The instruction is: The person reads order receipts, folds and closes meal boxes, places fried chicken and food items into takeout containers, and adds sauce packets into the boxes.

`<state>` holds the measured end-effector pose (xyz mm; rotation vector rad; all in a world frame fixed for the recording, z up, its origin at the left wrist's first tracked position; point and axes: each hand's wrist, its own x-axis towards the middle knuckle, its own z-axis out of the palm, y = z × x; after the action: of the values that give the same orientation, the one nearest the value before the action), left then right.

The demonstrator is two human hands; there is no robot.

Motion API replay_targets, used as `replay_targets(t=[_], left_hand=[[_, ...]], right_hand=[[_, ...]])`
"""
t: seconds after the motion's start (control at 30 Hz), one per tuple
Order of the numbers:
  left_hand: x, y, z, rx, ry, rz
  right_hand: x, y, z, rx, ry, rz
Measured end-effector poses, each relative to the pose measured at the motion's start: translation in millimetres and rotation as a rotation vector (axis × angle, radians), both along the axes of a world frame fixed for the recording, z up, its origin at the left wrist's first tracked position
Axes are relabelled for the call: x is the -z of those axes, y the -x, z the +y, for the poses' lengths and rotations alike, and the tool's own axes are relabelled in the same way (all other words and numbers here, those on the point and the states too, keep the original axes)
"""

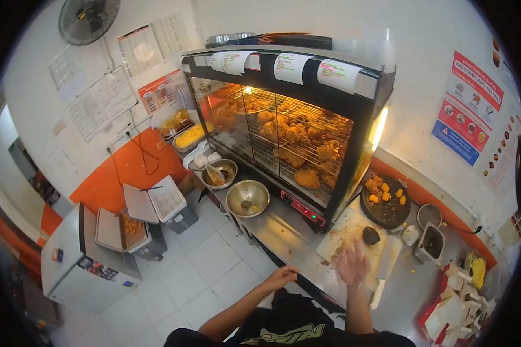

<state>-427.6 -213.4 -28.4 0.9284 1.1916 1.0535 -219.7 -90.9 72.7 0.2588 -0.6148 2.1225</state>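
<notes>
My left hand (281, 277) is bare and hovers at the counter's front edge, its fingers curled together; whether anything is between them is too small to tell. A clear plastic glove covers my right hand (353, 265), which is spread over the lower part of a crumb-strewn cutting board (330, 243). Just above its fingertips sits a small dark round object (371, 235). To its right lies a knife (383, 266) with a broad blade and pale handle. Behind the board, a black pan (386, 211) holds orange pieces and reddish crumbs.
A lit glass warmer (295, 139) with fried chicken stands behind the counter (289, 231). Two metal bowls (247, 198) are at left. A metal container (430, 243) and white boxes (451, 306) are at right. Open cooler boxes (173, 202) stand on the floor.
</notes>
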Motion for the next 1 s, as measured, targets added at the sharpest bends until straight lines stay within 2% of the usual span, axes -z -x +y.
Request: replay_targets(t=[0.1,0.27,0.4,0.47,0.5,0.57,0.6,0.8,1.0], left_hand=[[-36.9,38.9,25.0,-0.008,0.046,-0.058],[-23.6,82.0,47.8,0.134,0.094,-0.134],[-5.1,125.2,59.6,0.422,0.153,-0.172],[-22.9,146.2,58.9,0.577,0.178,-0.153],[-22.6,161.1,67.4,0.613,0.162,-0.156],[-13.4,190.5,79.6,0.676,0.128,-0.014],[3.7,203.6,86.4,0.673,0.116,0.027],[-15.7,259.5,100.0,0.663,0.121,0.018],[-33.9,252.4,106.4,0.802,0.123,-0.049]], right_hand=[[-21.6,51.7,19.8,0.017,-0.048,0.006],[-41.2,120.4,21.2,0.098,-0.182,-0.157],[-38.6,167.5,5.7,0.335,-0.127,-0.217],[-31.2,184.4,-11.8,0.35,0.018,-0.182],[-27.0,192.1,-15.8,0.385,0.004,-0.19],[-16.8,209.7,-22.0,0.322,0.112,-0.139],[-11.3,217.4,-22.4,0.312,0.146,-0.127],[-33.1,241.6,-27.4,0.412,0.05,-0.169],[-40.2,244.2,-47.9,0.577,0.056,-0.174]])
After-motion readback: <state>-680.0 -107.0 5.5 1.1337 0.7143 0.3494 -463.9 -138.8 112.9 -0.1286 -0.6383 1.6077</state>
